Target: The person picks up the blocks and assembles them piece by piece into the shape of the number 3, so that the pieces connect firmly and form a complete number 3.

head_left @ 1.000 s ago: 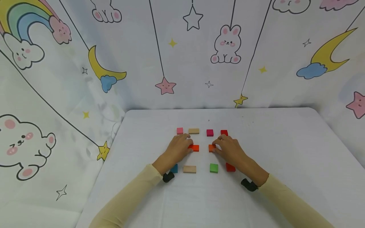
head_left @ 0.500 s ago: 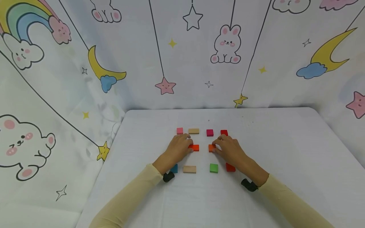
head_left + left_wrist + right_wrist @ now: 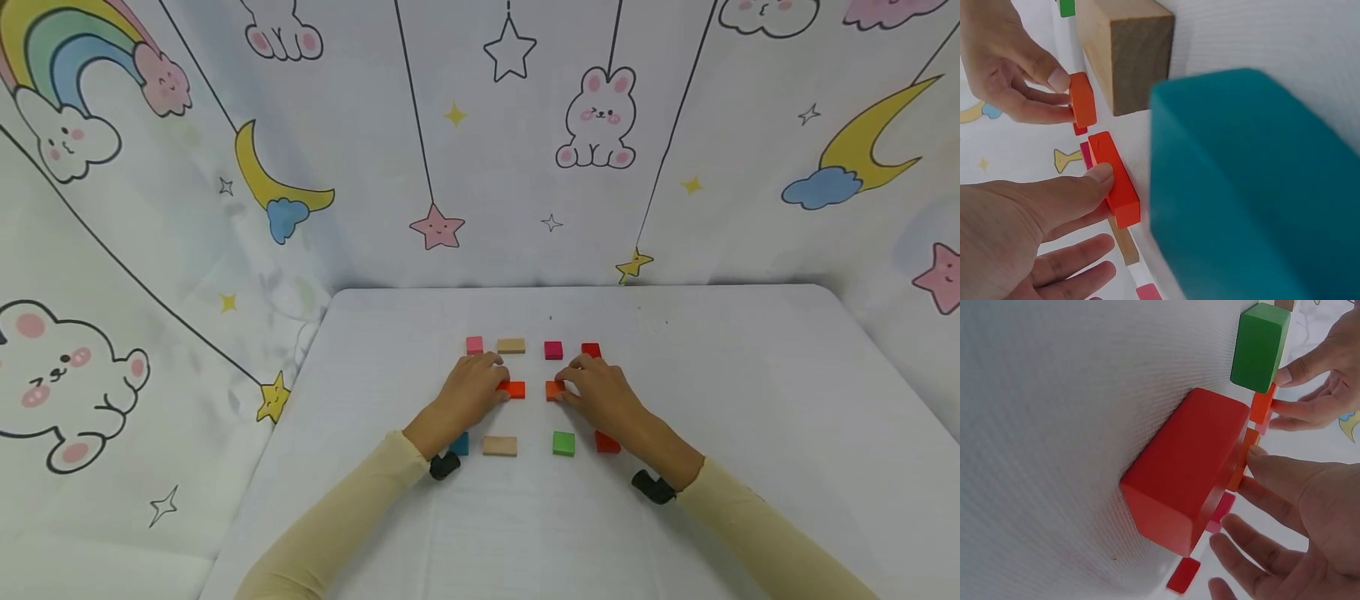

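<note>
In the head view, my left hand (image 3: 467, 392) pinches a red-orange wooden block (image 3: 514, 390) lying on the white table. Its thumb and a finger hold the block (image 3: 1116, 181) by its long sides in the left wrist view, while the other fingers stick out free. My right hand (image 3: 603, 395) pinches a separate orange block (image 3: 553, 391) between thumb and finger. A short gap parts the two blocks, roughly in line with each other. From the right wrist, the orange block (image 3: 1244, 456) is partly hidden behind a large-looking red block (image 3: 1188, 465).
Behind the hands lie pink (image 3: 474, 344), tan (image 3: 512, 346), crimson (image 3: 553, 350) and red (image 3: 591, 350) blocks. Nearer are blue (image 3: 460, 444), tan (image 3: 500, 446), green (image 3: 564, 443) and red (image 3: 607, 442) blocks. A patterned cloth (image 3: 360, 125) backs the table (image 3: 750, 375).
My right hand has slid the orange block slightly left, narrowing the gap to the red-orange block. The left hand and its block stay nearly still.
</note>
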The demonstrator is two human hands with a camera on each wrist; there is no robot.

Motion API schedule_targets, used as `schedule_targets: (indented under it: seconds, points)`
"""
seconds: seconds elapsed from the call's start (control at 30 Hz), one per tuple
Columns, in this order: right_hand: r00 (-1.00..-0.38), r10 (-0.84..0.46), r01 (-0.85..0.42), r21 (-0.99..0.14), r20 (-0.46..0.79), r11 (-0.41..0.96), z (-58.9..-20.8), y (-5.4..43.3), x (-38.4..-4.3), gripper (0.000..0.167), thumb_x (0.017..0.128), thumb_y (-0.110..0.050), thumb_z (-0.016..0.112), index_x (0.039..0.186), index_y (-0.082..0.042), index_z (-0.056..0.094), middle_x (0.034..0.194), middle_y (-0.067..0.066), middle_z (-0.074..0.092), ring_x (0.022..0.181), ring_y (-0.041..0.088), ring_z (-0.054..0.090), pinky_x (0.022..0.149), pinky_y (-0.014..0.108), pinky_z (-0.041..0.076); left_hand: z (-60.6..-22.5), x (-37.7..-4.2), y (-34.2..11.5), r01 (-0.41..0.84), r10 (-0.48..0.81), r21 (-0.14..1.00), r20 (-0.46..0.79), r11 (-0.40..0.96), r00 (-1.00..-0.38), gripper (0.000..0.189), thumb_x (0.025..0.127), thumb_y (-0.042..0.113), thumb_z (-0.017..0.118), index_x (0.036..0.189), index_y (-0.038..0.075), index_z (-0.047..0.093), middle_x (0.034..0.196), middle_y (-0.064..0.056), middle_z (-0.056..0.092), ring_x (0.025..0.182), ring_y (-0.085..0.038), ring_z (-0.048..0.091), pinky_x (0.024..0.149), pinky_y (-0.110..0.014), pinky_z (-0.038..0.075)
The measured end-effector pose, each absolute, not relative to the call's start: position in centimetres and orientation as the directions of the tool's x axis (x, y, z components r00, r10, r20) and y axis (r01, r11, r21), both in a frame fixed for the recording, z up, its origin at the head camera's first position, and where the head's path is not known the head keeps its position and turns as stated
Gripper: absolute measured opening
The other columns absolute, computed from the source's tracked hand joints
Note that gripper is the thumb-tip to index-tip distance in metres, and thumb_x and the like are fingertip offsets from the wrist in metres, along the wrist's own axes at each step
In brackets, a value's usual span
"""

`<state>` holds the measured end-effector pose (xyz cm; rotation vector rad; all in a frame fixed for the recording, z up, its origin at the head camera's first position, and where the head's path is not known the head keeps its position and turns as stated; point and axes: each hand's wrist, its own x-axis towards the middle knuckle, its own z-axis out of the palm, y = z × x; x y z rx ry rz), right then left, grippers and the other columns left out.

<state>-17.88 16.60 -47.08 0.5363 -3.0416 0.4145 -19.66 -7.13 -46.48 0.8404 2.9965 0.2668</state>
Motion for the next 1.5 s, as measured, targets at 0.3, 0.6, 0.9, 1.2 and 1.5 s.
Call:
schedule_targets:
  seconds: [0.3, 0.6, 0.9, 1.2, 1.5]
  points:
    - [-0.941, -0.334, -0.338, -0.251, 0.061, 0.907, -47.2, 16.5, -18.1, 0.037, 0.089, -0.023, 0.087, 0.123, -0.010, 0.078, 0.117, 0.015, 0.068, 0.111, 0.032, 0.064, 0.092, 0.057, 0.057, -46.5, -19.7, -7.0, 0.523, 0.524, 0.166, 0.041, 0.836, -0.850, 0.029, 0.096, 0.030, 0.080, 0.118, 0.012, 0.078, 0.134, -0.008, 0.069, 0.131, -0.025, 0.061, 0.116, -0.046, 0.045]
    - [-0.940, -0.336, -0.340, -0.257, 0.058, 0.905, -47.0, 16.3, -18.0, 0.037, 0.089, -0.023, 0.087, 0.124, -0.011, 0.078, 0.118, 0.014, 0.069, 0.112, 0.031, 0.064, 0.093, 0.058, 0.057, -46.5, -19.7, -6.8, 0.520, 0.524, 0.188, 0.032, 0.834, -0.851, 0.029, 0.096, 0.028, 0.080, 0.120, 0.011, 0.078, 0.137, -0.009, 0.068, 0.133, -0.026, 0.060, 0.117, -0.046, 0.044]
    - [-0.940, -0.338, -0.338, -0.263, 0.046, 0.904, -46.8, 16.1, -17.9, 0.037, 0.090, -0.024, 0.086, 0.124, -0.012, 0.078, 0.120, 0.014, 0.069, 0.113, 0.031, 0.065, 0.095, 0.058, 0.056, -46.4, -19.6, -6.6, 0.527, 0.532, 0.182, 0.026, 0.830, -0.846, 0.030, 0.097, 0.030, 0.079, 0.121, 0.012, 0.077, 0.138, -0.009, 0.068, 0.134, -0.027, 0.059, 0.117, -0.047, 0.043]
    - [-0.937, -0.342, -0.350, -0.254, 0.073, 0.902, -47.0, 15.8, -18.0, 0.038, 0.088, -0.024, 0.088, 0.122, -0.011, 0.079, 0.119, 0.014, 0.069, 0.112, 0.031, 0.066, 0.094, 0.058, 0.057, -46.6, -19.7, -6.4, 0.534, 0.537, 0.167, 0.029, 0.829, -0.843, 0.030, 0.097, 0.031, 0.079, 0.121, 0.013, 0.078, 0.137, -0.008, 0.068, 0.132, -0.026, 0.060, 0.117, -0.046, 0.044]
    - [-0.928, -0.357, -0.373, -0.248, 0.106, 0.894, -47.4, 15.6, -18.0, 0.036, 0.088, -0.026, 0.088, 0.120, -0.012, 0.080, 0.118, 0.013, 0.070, 0.112, 0.030, 0.067, 0.093, 0.058, 0.057, -46.8, -19.8, -6.2, 0.541, 0.543, 0.156, 0.033, 0.826, -0.839, 0.030, 0.097, 0.032, 0.079, 0.121, 0.014, 0.078, 0.136, -0.008, 0.068, 0.131, -0.025, 0.062, 0.116, -0.044, 0.045]
